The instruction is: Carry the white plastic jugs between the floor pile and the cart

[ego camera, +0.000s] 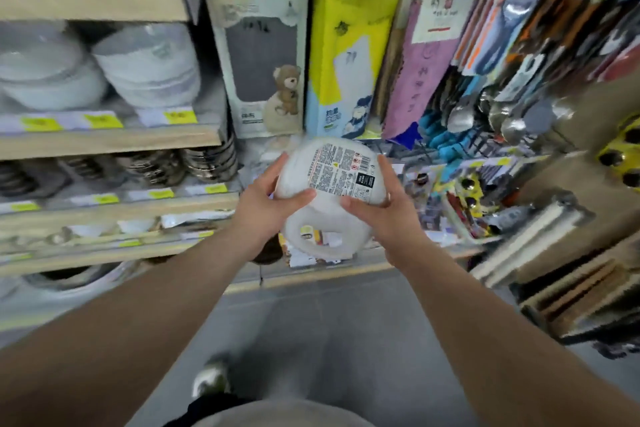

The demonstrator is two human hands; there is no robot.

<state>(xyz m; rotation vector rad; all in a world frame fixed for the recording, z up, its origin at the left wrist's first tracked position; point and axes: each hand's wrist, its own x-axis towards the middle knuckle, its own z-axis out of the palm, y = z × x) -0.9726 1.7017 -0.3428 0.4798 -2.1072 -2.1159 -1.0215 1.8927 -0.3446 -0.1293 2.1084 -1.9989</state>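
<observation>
From the head camera, the person is holding a white plastic jug [329, 198] up in front of the shelves, tipped so its printed back label [341, 172] is facing the camera. The left hand [266, 204] is curling round its left side, thumb lying across the front; the right hand [384, 208] is gripping the right side. The label's small print is too blurred to read, though red warning symbols are showing. Behind the jug, a pack with a teddy bear [266, 55], a yellow pack [346, 52] and a purple cloth [422, 59] are hanging. Stacked white bowls [138, 69] are sitting on a wooden shelf [104, 140] to the left, ladles [485, 111] are dangling to the right, and yellow price tags [104, 121] are lining the edges.
</observation>
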